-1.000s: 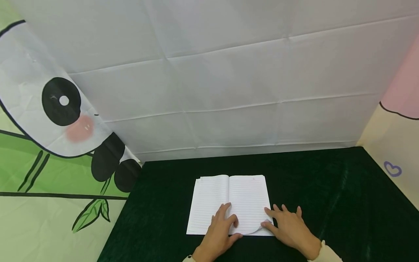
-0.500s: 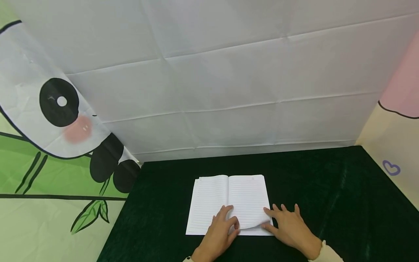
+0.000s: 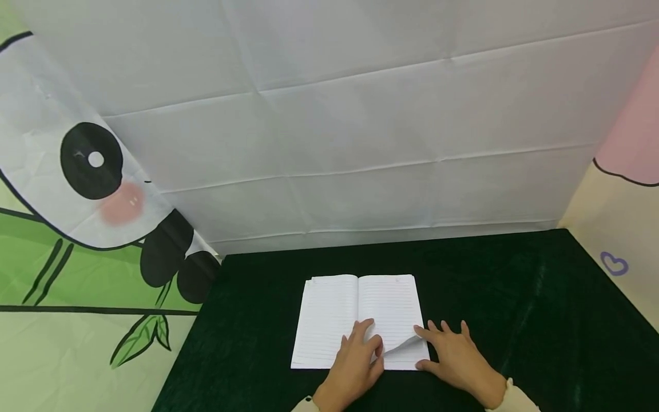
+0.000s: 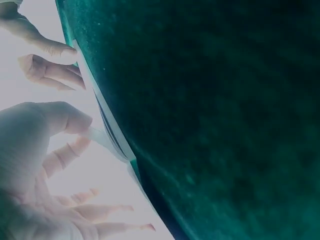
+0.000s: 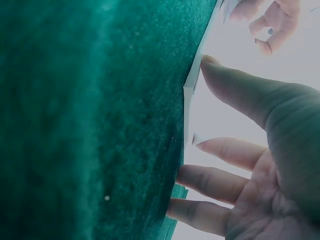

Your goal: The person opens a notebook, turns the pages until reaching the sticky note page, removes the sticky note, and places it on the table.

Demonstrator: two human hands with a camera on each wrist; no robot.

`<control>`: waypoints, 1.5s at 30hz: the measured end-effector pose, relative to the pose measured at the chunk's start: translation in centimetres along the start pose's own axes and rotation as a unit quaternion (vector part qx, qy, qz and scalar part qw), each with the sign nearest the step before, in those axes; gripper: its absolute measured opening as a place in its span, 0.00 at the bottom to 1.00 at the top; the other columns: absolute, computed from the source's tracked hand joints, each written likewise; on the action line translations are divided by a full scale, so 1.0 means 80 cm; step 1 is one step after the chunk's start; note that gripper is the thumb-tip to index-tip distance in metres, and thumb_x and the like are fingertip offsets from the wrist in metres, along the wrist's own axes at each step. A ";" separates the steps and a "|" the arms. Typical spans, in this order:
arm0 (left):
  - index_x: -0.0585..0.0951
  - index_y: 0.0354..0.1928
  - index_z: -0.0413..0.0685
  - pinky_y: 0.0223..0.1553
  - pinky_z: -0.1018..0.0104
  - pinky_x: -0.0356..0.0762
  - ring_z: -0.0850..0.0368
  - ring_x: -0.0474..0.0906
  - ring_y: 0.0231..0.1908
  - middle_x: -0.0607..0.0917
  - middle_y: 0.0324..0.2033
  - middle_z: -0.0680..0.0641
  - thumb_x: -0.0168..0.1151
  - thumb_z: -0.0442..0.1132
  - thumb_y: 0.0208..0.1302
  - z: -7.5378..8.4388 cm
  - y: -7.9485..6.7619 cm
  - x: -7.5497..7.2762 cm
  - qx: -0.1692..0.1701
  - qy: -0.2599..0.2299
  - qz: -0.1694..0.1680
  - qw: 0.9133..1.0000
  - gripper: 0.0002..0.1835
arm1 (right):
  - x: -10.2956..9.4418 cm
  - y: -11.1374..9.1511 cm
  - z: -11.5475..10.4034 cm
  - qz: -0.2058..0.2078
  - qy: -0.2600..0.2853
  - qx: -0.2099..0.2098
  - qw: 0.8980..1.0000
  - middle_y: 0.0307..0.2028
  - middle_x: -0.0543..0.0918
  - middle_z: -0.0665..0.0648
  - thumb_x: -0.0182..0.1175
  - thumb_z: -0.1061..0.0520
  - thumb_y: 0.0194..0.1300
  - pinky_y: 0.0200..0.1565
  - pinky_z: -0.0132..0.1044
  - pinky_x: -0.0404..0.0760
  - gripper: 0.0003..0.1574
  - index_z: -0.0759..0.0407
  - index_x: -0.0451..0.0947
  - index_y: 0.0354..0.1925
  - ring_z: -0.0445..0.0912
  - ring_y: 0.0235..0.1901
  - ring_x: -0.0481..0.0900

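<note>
An open lined notebook (image 3: pixel 324 320) lies flat, its spine running away from me. My left hand (image 3: pixel 355 363) is over the lower middle and pinches the lower edge of a right-hand page (image 3: pixel 396 320) between thumb and index finger. That edge is lifted and curved, showing the sheet beneath. The left wrist view also shows the pinched paper (image 4: pixel 102 138) at the thumb tip. My right hand (image 3: pixel 455 355) is at the notebook's right edge, fingers spread, its index fingertip at the page's side and its thumb near the lower right corner. In the right wrist view its fingers (image 5: pixel 215 182) look fairly straight.
A dark green velvety cloth (image 3: pixel 257 320) covers the table under the notebook. Behind it hangs a creased white sheet (image 3: pixel 329 143). Printed cloth panels stand at the left (image 3: pixel 67 343) and right (image 3: pixel 618 229) edges.
My left hand has shifted right, and the page's lower edge has risen and pulled farther from the bottom. The right thumb has slid slightly off the page corner; that hand otherwise stays put.
</note>
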State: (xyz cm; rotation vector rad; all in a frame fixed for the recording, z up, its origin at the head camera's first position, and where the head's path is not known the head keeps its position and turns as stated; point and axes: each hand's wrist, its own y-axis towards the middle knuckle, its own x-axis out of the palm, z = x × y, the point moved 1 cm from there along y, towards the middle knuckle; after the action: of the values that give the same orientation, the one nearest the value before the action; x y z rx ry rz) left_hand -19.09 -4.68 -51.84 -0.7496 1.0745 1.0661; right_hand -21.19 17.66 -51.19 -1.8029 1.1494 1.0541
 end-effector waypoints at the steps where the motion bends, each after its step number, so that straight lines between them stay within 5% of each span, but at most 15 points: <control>1: 0.75 0.30 0.57 0.55 0.25 0.73 0.31 0.70 0.69 0.72 0.67 0.41 0.65 0.41 0.64 0.000 0.000 0.000 -0.003 -0.001 0.002 1.000 0.08 | 0.000 0.000 0.000 0.000 -0.001 -0.001 1.000 0.62 0.79 0.70 0.75 0.38 0.51 0.63 0.82 0.54 0.45 0.52 0.77 0.64 0.73 0.63 0.74; 9: 0.81 0.40 0.51 0.53 0.27 0.76 0.36 0.75 0.65 0.76 0.65 0.42 0.65 0.43 0.65 -0.006 -0.005 -0.001 -0.036 0.021 0.013 0.999 0.06 | 0.001 0.002 -0.003 -0.008 -0.018 0.009 1.000 0.63 0.79 0.70 0.76 0.37 0.49 0.62 0.83 0.55 0.47 0.52 0.77 0.64 0.72 0.63 0.74; 18: 0.82 0.53 0.39 0.39 0.51 0.87 0.47 0.88 0.43 0.82 0.56 0.43 0.68 0.44 0.60 -0.029 -0.012 -0.007 -0.086 0.031 0.112 0.989 0.22 | 0.003 0.004 -0.007 -0.035 -0.015 0.022 0.999 0.64 0.77 0.71 0.76 0.38 0.50 0.63 0.83 0.52 0.43 0.47 0.78 0.64 0.74 0.65 0.72; 26: 0.81 0.52 0.29 0.35 0.54 0.87 0.46 0.89 0.35 0.86 0.49 0.39 0.71 0.40 0.55 -0.051 -0.032 -0.017 -0.153 0.011 0.154 0.976 0.26 | 0.002 0.001 -0.008 -0.029 -0.020 0.024 0.999 0.64 0.77 0.72 0.75 0.37 0.50 0.63 0.83 0.51 0.44 0.48 0.78 0.64 0.75 0.64 0.71; 37: 0.82 0.52 0.33 0.26 0.60 0.79 0.56 0.79 0.23 0.84 0.52 0.40 0.71 0.46 0.56 -0.083 -0.045 -0.035 -0.263 0.041 0.100 0.959 0.27 | 0.005 0.002 -0.011 -0.029 -0.019 0.027 0.999 0.64 0.77 0.73 0.75 0.38 0.50 0.62 0.84 0.51 0.44 0.49 0.79 0.63 0.76 0.64 0.71; 45: 0.84 0.47 0.36 0.27 0.58 0.76 0.56 0.74 0.23 0.83 0.51 0.39 0.70 0.46 0.58 -0.108 -0.054 -0.046 -0.292 0.065 0.075 0.951 0.22 | 0.007 0.002 -0.011 -0.025 -0.021 0.027 0.999 0.63 0.77 0.73 0.76 0.38 0.50 0.61 0.84 0.51 0.43 0.49 0.79 0.63 0.76 0.64 0.71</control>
State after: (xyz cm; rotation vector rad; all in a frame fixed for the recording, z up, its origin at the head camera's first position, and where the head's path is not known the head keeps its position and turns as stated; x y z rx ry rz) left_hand -18.18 -14.94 -51.21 -1.2377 0.9383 1.5101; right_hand -20.99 16.63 -51.40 -1.7504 1.0930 1.0165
